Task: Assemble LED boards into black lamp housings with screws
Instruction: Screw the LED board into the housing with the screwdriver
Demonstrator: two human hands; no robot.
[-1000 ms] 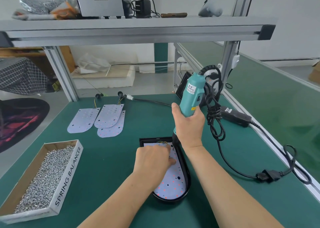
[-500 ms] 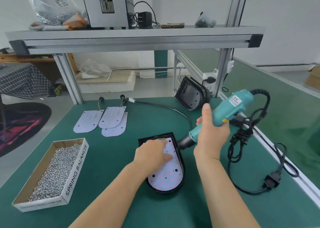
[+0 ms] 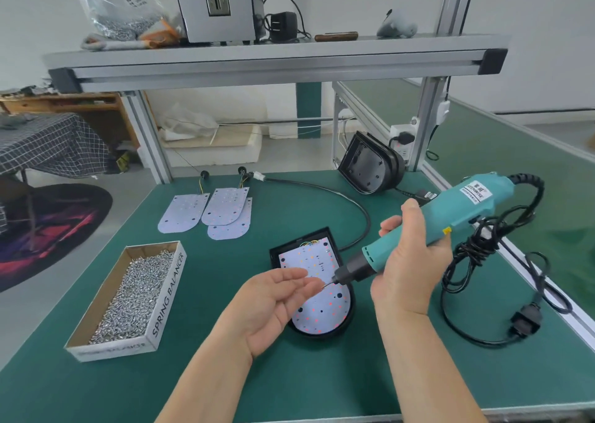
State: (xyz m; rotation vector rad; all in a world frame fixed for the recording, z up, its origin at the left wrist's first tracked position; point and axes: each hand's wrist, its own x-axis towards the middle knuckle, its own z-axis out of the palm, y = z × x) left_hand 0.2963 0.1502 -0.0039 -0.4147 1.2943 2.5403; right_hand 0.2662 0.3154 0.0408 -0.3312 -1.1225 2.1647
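Green bench (image 3: 315, 384), edges distant: right fingers (image 3: 391, 227) grip screwdriver (image 3: 463, 210), left fingers (image 3: 302, 289) curl (contents unclear).

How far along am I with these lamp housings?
Done: one LED board sits in the near black housing. In hand: the right hand grips the screwdriver, its bit at the fingers of the left hand; any screw there is too small to see. Left: three loose boards and a second housing wait at the back.

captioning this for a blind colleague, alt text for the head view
The right hand holds a screwdriver, its bit at the fingertips of the left hand, above an LED board in a black housing. A box of screws sits left.
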